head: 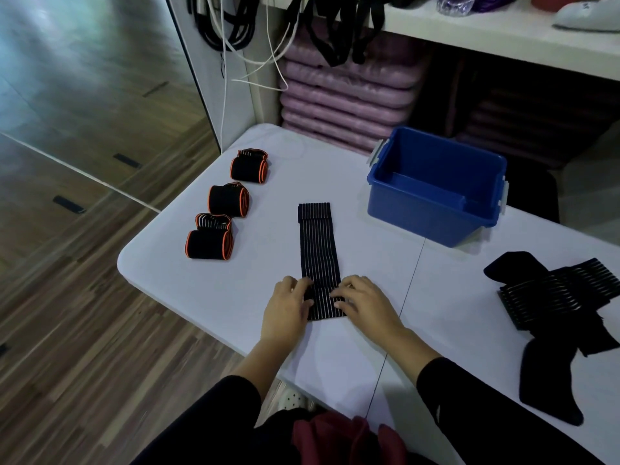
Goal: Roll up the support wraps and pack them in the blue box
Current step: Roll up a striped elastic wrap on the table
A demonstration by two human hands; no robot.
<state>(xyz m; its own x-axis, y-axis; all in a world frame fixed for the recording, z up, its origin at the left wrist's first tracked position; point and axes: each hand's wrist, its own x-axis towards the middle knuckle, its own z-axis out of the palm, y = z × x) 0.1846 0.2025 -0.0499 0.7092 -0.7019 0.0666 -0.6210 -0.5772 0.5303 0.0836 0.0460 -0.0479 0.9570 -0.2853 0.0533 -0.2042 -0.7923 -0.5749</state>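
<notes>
Spanning most of the view, a white table [201, 297] carries everything. The blue box [419, 213] stands lidless toward the far right. A loose heap of black wraps [563, 307] lies at the right edge, well apart from the box. The striped wrap [317, 243] lies flat in the middle, running away from the person. Three rolled orange-edged wraps [228, 200] sit in a row on the left. The left hand [285, 310] and right hand [365, 307] curl their fingers over the striped wrap's near end, one at each edge, pinching it; a first turn may be folded beneath them, though that is hard to make out.
</notes>
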